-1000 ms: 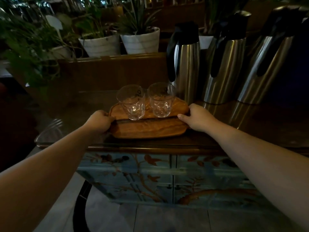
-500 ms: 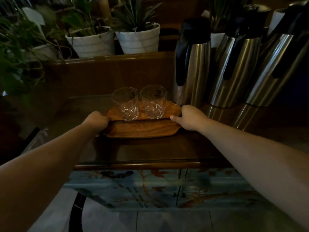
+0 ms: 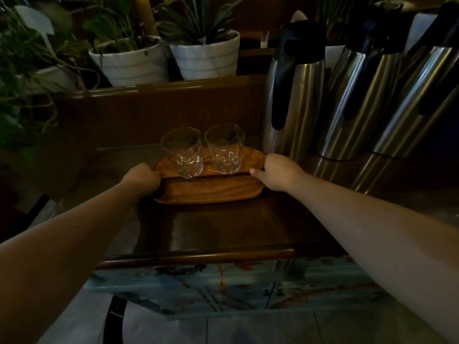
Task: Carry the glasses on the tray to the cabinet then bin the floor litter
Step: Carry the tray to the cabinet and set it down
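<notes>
At frame centre, left hand (image 3: 141,176) and right hand (image 3: 278,173) grip a wooden tray's (image 3: 211,192) ends. Two glasses (image 3: 182,153) stand upright on it.

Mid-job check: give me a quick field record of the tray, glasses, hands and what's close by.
tray: wooden tray resting on the dark cabinet top
glasses: left glass and right glass, upright, side by side on the tray's far half, look empty
left hand: left hand gripping the tray's left end
right hand: right hand gripping the tray's right end
nearby: three steel flasks, nearest flask just right of the tray
behind: white plant pots on a ledge
litter: none in view
</notes>
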